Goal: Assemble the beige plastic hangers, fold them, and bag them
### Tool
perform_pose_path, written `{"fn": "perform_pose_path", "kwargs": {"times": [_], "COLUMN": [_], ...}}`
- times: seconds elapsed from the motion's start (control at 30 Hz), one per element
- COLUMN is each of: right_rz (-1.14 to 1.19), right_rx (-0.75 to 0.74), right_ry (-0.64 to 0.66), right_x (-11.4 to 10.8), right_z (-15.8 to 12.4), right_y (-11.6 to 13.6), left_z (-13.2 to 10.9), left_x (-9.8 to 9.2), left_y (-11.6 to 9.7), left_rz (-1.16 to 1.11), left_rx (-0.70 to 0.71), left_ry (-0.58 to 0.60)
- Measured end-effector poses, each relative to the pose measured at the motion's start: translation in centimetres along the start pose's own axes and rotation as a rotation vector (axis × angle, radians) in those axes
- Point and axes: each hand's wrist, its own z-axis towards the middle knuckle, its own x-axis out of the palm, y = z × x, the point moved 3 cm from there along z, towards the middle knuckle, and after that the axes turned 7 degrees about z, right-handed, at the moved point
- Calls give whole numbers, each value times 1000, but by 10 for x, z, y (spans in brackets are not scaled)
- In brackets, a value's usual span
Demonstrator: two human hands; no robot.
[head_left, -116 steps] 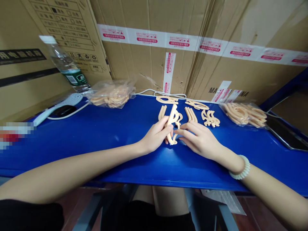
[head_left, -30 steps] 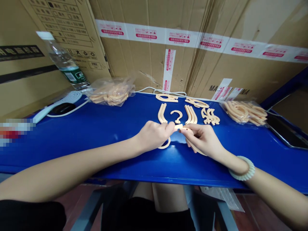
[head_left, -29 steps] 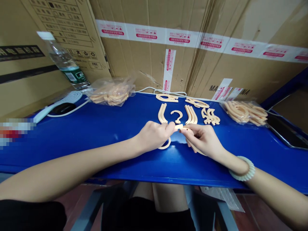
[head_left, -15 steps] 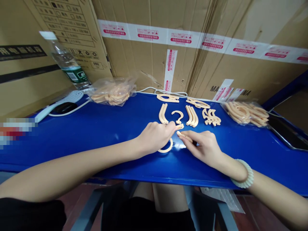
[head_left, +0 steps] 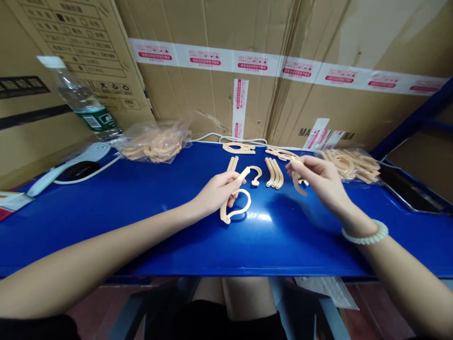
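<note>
My left hand [head_left: 223, 190] is closed on cream plastic hanger arms, with a rounded loop [head_left: 247, 204] hanging from them just above the table. The fingers hide part of these pieces. My right hand [head_left: 320, 178] pinches a curved cream hook [head_left: 300, 185], blurred by motion, over the spot where several hooks lie; the hand covers most of that group. Between the hands, a single hook [head_left: 257, 175] lies near my left fingertips. Loose hanger arms [head_left: 274, 173] rest to its right, and others [head_left: 232, 163] lie behind my left hand.
Folded hangers [head_left: 239, 148] lie at the back of the blue table [head_left: 177, 245]. Clear bags of cream parts stand left [head_left: 152, 144] and right [head_left: 354, 164]. At left are a bottle [head_left: 90, 108], a hairbrush [head_left: 71, 167] and a black mouse [head_left: 79, 171]. Cardboard boxes [head_left: 205, 94] wall the back.
My right hand has moved away from my left, rightward and back to the hooks, and now holds one. My left hand has turned, bringing its held arms and loop into view.
</note>
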Motion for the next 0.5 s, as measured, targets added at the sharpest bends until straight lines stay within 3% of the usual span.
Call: {"fn": "perform_pose_path", "kwargs": {"times": [0.17,0.3,0.5], "right_rz": [-312,-606,-736], "right_rx": [-213,-316,-267], "right_ry": [-116,-13,194], "right_x": [-36,-41,-41], "right_z": [15,22,26], "right_y": [-8,-25,-52], "left_z": [-2,-1,1], "left_x": [-3,-11,-16], "left_y": [-8,-8,-4], "left_rz": [-197,-254,-319], "left_rx": [-151,-144,-139], "left_ry": [-31,-118,-169]}}
